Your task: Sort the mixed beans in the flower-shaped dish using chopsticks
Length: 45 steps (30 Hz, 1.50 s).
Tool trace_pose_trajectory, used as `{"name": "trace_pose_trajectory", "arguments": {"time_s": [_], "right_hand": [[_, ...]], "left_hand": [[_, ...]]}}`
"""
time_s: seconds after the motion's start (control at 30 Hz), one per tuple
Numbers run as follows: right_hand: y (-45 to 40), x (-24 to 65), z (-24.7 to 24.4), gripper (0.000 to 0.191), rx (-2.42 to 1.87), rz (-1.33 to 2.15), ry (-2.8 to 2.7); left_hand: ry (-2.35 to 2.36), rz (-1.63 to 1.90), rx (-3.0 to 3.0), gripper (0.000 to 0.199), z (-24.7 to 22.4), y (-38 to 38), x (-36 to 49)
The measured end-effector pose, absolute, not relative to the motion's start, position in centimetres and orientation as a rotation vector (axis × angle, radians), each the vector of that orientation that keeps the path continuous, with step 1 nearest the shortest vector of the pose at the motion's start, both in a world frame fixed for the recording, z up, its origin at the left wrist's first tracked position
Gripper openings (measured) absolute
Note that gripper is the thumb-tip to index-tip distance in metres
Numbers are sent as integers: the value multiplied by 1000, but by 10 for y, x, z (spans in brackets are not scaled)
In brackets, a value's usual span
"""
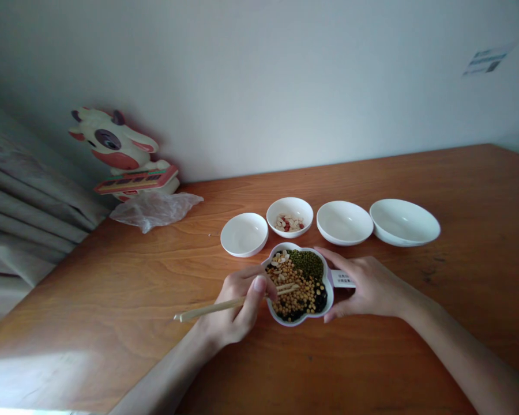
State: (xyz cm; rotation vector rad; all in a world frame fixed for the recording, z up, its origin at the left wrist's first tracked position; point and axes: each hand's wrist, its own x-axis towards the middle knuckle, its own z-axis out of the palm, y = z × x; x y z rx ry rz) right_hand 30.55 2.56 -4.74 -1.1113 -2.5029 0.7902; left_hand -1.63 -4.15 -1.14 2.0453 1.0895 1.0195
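A flower-shaped dish [269, 314] with a pale purple rim stands on the table, full of green beans, yellow soybeans, dark beans and some peanut pieces. My left hand [244, 305] is closed around wooden chopsticks [207, 309], whose tips rest among the soybeans. At the dish's right side, my right hand [363, 286] grips its handle [342, 279], thumb and fingers spread along the rim. Behind the dish is a white bowl [289, 202] with peanut pieces and red skins in it.
An empty white bowl [244, 234] sits left of the peanut bowl; two more, a round one [345, 222] and a wider one [404, 222], stand to its right. A cow toy keyboard [132, 153] and a crumpled plastic bag [155, 210] lie at the back left of the wooden table [320, 369].
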Motion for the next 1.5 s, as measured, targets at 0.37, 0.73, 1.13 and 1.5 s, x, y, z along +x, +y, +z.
{"name": "trace_pose_trajectory", "arguments": {"time_s": [0.37,0.73,1.13,1.5], "right_hand": [[26,306,-49,132,-1083,781,-2488],[26,305,-47,130,-1063,758,-2474],[26,302,-41,130,-1096,852,-2456],[26,305,-46,120,-1043,857,-2453]], "left_hand": [[960,1142,2251,69,-16,-37,-17],[930,1227,2229,71,-17,-37,-17],[1104,1467,2081,76,-18,-12,-26],[1367,1477,2048,80,4,57,-13]]}}
